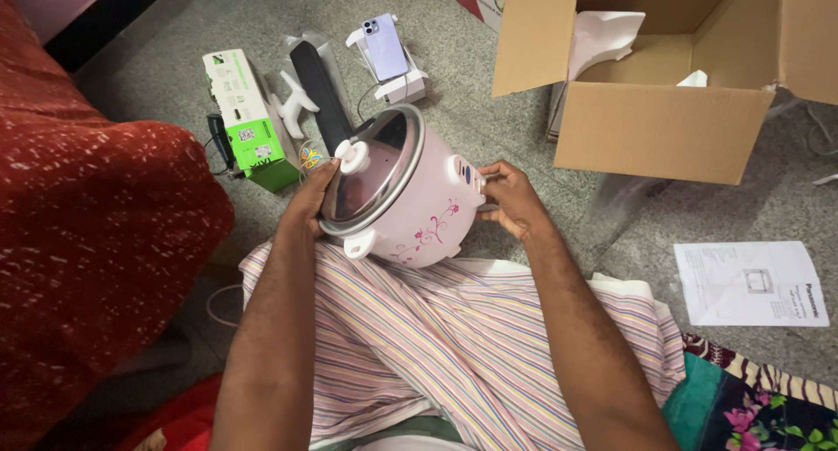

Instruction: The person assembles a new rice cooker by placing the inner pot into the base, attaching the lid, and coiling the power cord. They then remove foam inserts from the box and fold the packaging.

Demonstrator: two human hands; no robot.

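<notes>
Hands hold a small white rice cooker [410, 208] with pink flowers on it, right in the middle of the frame. It is tipped on its side, resting on the person's striped lap cloth [436, 329]. The left hand [312, 202] is curled around the rim of the shiny lid [371, 167], next to the white knob. The right hand [511, 198] grips the side with the switch panel, fingers bent around it.

To do this well, I think both hands should keep a firm hold, because the lid could slip off while the pot leans like this.

Around it, on the grey floor [489, 137], there is a lot of stuff. An open cardboard box [663, 132] sits at the upper right. A paper sheet [751, 283] lies at the right. A green and white box [249, 119], a black bar [319, 93] and a purple phone [386, 48] lie at the upper left, very near the lid. A red cloth [96, 241] fills the left side. These close things could get bumped.
</notes>
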